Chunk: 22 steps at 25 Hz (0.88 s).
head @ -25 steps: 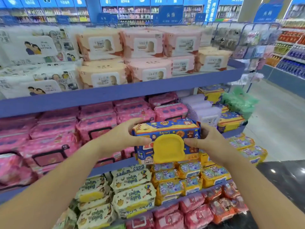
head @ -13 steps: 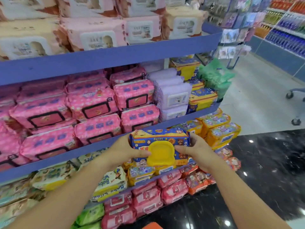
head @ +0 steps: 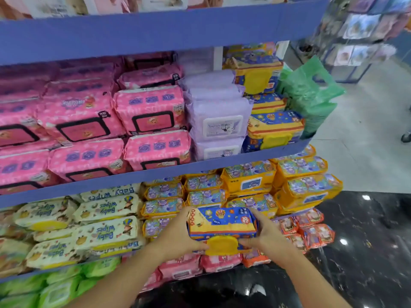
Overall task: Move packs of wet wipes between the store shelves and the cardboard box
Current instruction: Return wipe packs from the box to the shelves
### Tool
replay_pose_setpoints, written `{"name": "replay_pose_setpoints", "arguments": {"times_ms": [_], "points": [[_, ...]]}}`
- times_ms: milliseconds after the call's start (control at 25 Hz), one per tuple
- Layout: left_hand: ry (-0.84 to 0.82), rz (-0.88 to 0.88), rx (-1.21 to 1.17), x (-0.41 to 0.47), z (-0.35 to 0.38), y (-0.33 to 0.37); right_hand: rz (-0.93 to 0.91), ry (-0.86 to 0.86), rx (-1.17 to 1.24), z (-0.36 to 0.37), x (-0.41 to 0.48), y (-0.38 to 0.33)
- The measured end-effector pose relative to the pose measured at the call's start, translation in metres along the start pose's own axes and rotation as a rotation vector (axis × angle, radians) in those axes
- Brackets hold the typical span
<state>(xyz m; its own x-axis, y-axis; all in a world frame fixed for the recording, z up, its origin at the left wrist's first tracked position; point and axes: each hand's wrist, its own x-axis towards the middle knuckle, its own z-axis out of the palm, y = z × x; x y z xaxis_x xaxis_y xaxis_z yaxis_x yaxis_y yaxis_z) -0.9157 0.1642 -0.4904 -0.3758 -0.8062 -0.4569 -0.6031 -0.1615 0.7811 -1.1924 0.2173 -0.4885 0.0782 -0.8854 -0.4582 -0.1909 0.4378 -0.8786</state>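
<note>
A blue and yellow pack of wet wipes point(head: 222, 224) with a round yellow lid is held between both hands in front of the lower shelves. My left hand point(head: 178, 237) grips its left end, thumb under the lid. My right hand point(head: 265, 235) grips its right end. Matching blue and yellow packs point(head: 274, 127) stand at the right end of the middle shelf point(head: 222, 162). No cardboard box is in view.
Pink packs point(head: 151, 113) and purple packs point(head: 219, 121) fill the middle shelf. Cream Baby Wipes packs point(head: 106, 232), orange packs point(head: 249, 178), red packs point(head: 311, 232) and green packs point(head: 62, 290) sit lower. A green bag point(head: 311, 94) hangs at the shelf end. Dark glossy floor point(head: 355, 252) lies to the right.
Both hands have carried the pack downward, from the middle shelf's level to the lower shelves, tilting its top side up. The view has dipped downward with them.
</note>
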Motion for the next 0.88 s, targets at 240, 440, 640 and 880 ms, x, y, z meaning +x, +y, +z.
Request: {"name": "replay_pose_setpoints", "arguments": {"times_ms": [240,440,640,880], "points": [[0.135,-0.145,0.037,0.019,0.077,-0.002,0.080,-0.125,-0.188,-0.044,0.043,0.054],[0.274,-0.147,0.101,0.067,0.083,-0.015,0.022,-0.154,-0.271,-0.049,0.108,0.068],[0.381,-0.112,0.227,0.109,0.064,-0.060,-0.091,-0.091,-0.263,-0.026,0.160,0.085],[0.388,-0.039,0.234,0.096,0.081,-0.077,-0.060,-0.055,-0.330,-0.020,0.147,0.116]]}}
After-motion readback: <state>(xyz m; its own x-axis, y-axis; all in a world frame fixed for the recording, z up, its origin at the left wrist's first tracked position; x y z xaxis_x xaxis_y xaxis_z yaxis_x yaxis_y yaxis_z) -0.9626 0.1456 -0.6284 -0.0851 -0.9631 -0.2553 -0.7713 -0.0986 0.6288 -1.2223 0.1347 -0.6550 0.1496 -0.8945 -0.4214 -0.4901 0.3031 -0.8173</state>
